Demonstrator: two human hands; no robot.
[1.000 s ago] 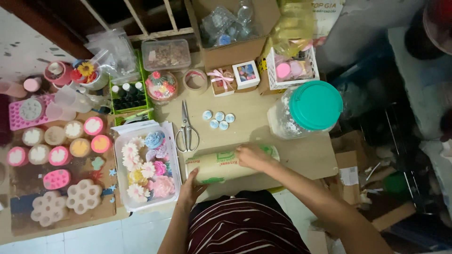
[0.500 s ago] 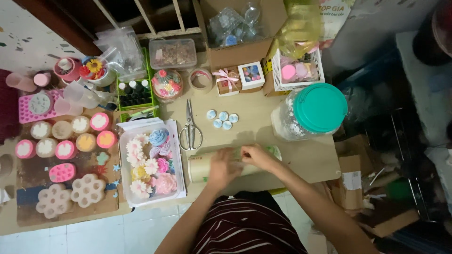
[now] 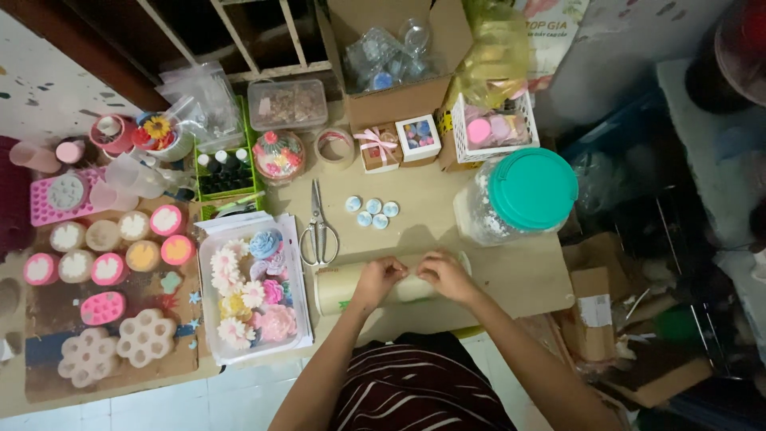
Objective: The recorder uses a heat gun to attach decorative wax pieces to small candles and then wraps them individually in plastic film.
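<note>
Fingers (image 3: 396, 270) of both my hands are curling onto the pale roll (image 3: 339, 289), which is lying across the near middle of the table (image 3: 511, 279). I'm pinching its top with the left hand (image 3: 379, 276) and right hand (image 3: 444, 273), almost touching. Scissors (image 3: 319, 227) are lying just beyond, the tray of flower soaps (image 3: 209, 299) just left.

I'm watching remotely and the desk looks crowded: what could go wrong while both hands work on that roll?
The roll lies at the table's front edge; it might slip off. The left hand and right hand work close to the scissors, which could catch a wrist. The open tray of flower-shaped pieces beside the roll could be nudged.
</note>
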